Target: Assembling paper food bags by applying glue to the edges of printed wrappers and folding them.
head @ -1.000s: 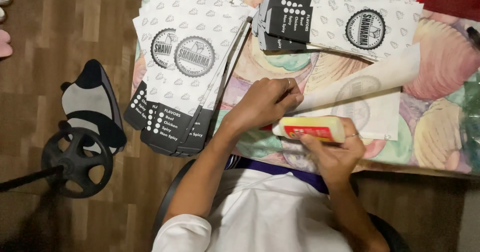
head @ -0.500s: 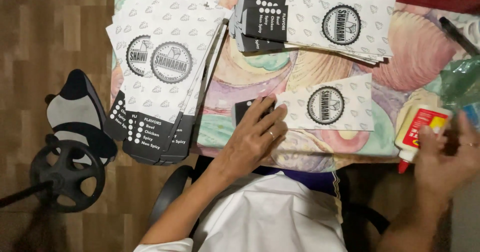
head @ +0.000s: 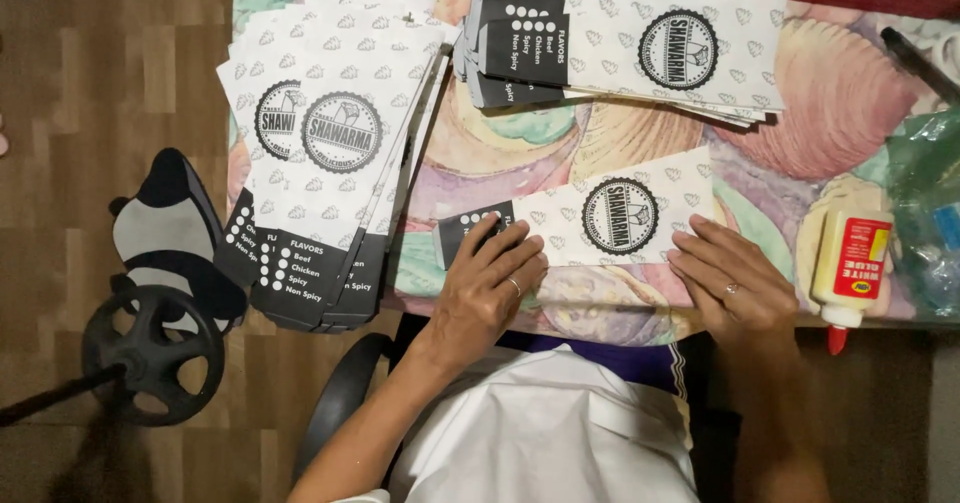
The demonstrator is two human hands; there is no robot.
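Both hands, left [head: 490, 288] and right [head: 735, 283], lie open, flat on our bag [head: 580, 223], mid-frame. We'd press evenly along its lower edge.

— Looking from where?
— From the head, straight down over the table [head: 520, 153], chest and lap at the bottom edge.
— How near?
— Close: left hand [head: 490, 288] and right hand [head: 735, 283] low in the middle, at arm's reach.
— Facing which way?
— Table edge nearest, floor [head: 110, 83] along the left.
— Shared with another view?
— Only this one view.
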